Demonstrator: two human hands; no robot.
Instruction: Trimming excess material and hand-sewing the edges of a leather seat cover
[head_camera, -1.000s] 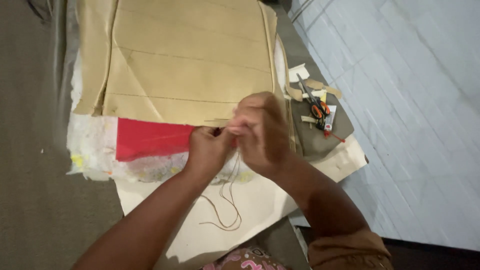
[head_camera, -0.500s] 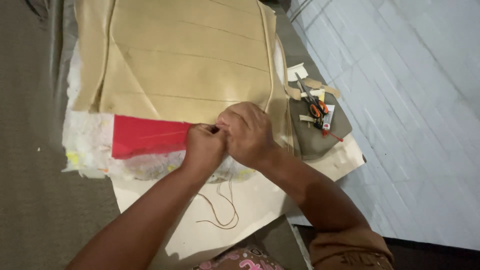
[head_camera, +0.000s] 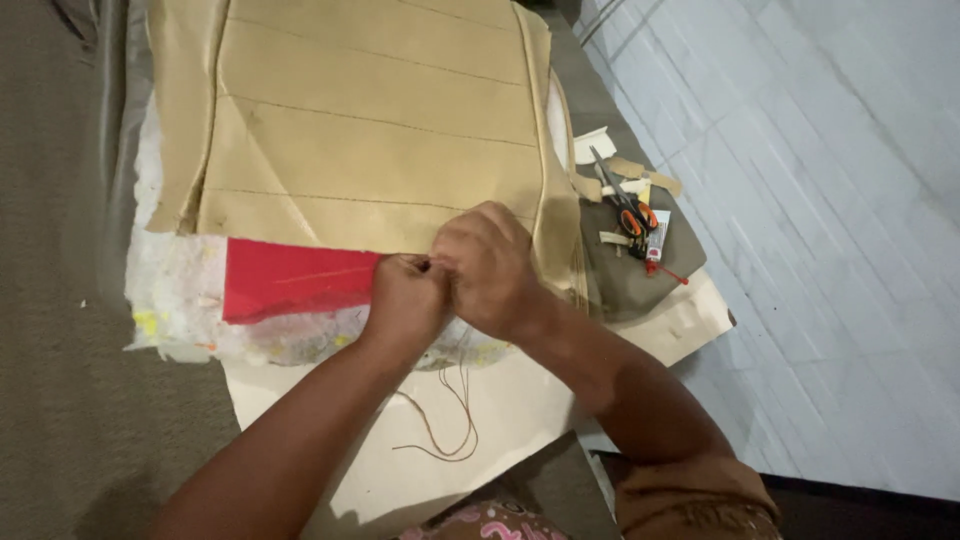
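- Tan leatherette fills my view: a stitched seat cover (head_camera: 370, 130) lies flat, its lower edge running right under the pinch.
- Left hand (head_camera: 405, 300) and right hand (head_camera: 485, 265) are pressed together at that edge, fingertips bunched tight on something small between them; I cannot tell whether that is a needle or just the thread.
- Brown thread (head_camera: 445, 420) trails down from the pinch toward me and loops loosely over the pale board (head_camera: 520, 400) below the hands.
- Just left of the pinch, a red sheet (head_camera: 295, 278) pokes out from under the cover, resting on white speckled padding (head_camera: 180, 300).
- Progress, as I judge it: the panel seams across the cover look finished, while the bottom edge by the red sheet is the part in hand, with a fair length of loose thread left to use.
- Right of the pinch, past the cover's piped border, orange-handled scissors (head_camera: 625, 205) lie on grey cloth (head_camera: 640, 275).
- Touching the scissors on the near side, a small white tube with a red cap (head_camera: 656, 240) lies cap toward me; its printing is too small to make out.
- Beyond the scissors, a few pale scraps (head_camera: 645, 178) are scattered.
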